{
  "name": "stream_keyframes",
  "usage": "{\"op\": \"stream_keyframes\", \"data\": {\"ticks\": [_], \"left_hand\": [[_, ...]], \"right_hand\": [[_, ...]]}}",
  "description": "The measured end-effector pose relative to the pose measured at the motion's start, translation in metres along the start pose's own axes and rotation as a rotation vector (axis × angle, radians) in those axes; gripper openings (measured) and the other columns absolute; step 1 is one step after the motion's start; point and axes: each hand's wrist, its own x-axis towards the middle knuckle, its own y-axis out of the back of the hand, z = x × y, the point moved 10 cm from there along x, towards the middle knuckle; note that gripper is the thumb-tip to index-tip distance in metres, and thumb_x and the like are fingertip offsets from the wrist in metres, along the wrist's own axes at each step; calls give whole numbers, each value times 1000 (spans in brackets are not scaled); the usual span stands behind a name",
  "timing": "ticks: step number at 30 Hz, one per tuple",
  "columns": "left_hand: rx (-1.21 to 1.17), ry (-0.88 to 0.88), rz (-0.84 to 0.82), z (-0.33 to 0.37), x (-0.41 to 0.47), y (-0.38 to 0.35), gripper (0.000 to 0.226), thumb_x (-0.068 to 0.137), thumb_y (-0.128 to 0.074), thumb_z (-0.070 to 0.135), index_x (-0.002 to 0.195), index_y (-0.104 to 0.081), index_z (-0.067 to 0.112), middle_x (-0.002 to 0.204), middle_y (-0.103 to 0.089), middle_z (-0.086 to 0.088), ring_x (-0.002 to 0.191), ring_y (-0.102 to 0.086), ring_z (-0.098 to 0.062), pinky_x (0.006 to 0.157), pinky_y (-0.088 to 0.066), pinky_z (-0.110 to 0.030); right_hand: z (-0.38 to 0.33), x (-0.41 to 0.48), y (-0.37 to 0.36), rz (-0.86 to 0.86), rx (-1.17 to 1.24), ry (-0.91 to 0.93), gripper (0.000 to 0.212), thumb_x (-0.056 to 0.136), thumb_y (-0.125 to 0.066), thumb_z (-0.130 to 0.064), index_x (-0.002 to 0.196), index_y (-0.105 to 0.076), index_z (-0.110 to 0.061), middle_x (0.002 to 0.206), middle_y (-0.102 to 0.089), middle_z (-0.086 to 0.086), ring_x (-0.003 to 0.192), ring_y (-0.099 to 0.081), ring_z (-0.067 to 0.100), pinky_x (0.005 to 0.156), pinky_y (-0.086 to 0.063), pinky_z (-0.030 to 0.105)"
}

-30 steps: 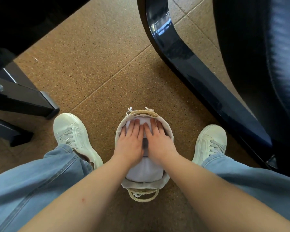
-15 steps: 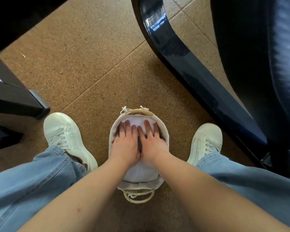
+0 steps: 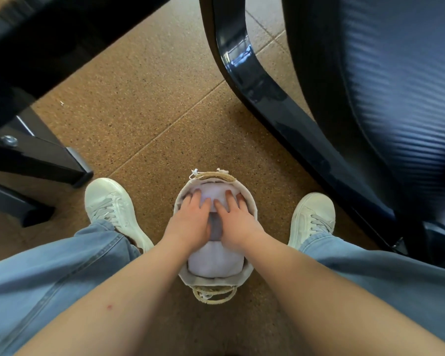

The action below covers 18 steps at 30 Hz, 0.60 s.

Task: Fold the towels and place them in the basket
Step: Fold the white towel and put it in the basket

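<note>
Both hands pressing the folded towel down in the basket

My left hand [image 3: 190, 222] and right hand [image 3: 235, 222] lie side by side, fingers straight and spread. They press flat on the white towel [image 3: 215, 260], which sits under them inside the small cloth-lined basket [image 3: 253, 209]. The towel's near end shows bare below my wrists, and its far end shows between my fingertips. The basket stands on the brown speckled floor [image 3: 144, 119] between my feet, with one white shoe [image 3: 111, 204] to its left and the other shoe [image 3: 311, 217] to its right. A dark chair [image 3: 370, 98] fills the far right, and the bench's black foot [image 3: 36, 160] stands at far left.
</note>
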Motion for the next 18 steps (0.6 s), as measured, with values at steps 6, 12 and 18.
{"op": "stream_keyframes", "data": {"ticks": [6,12,18], "left_hand": [[-7,-15,53,11,-24,38,67,96,-52,23,158,-25,18,168,-4,-16,156,-3,-29,123,-19,-36],[-11,-7,119,28,-55,72,66,96,-54,23,156,-28,19,168,-8,-13,155,-10,-29,120,-31,-43],[50,-30,216,54,-95,114,67,98,-53,29,158,-26,22,168,-14,-12,154,-15,-28,118,-34,-45]], "right_hand": [[-4,-39,39,128,13,47,80,99,-54,-20,163,-7,-26,171,7,8,157,7,30,121,-28,47],[-6,-86,71,214,3,37,85,97,-59,-18,163,-8,-29,171,10,5,157,5,34,120,-32,52],[-5,-138,104,337,8,33,84,99,-59,-21,163,-6,-34,172,10,3,158,4,32,120,-32,52]]}}
